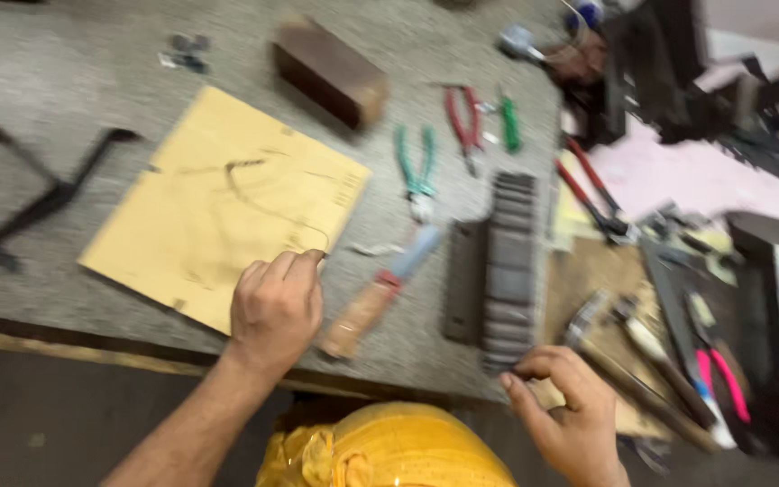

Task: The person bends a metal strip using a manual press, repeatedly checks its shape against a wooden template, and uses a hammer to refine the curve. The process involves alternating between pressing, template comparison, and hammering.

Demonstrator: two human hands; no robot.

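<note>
My left hand [275, 305] rests fisted on the near right corner of a tan wooden board [218, 203] and pinches the end of a thin dark wire [263, 203] that curves across the board. My right hand [565, 406] hovers at the near end of a dark ridged metal block [507, 261], fingers curled close to it; whether it touches or grips the block is blurred. A wooden-handled tool [380, 293] lies between the two hands.
Green-handled pliers [416, 167], red-handled pliers [466, 122], a small green tool [509, 122] and a brown block [331, 72] lie farther out. Hammers and pink-handled pliers [723, 379] crowd the right. A bent black metal piece [42, 198] lies left. A yellow cloth [389, 446] is below.
</note>
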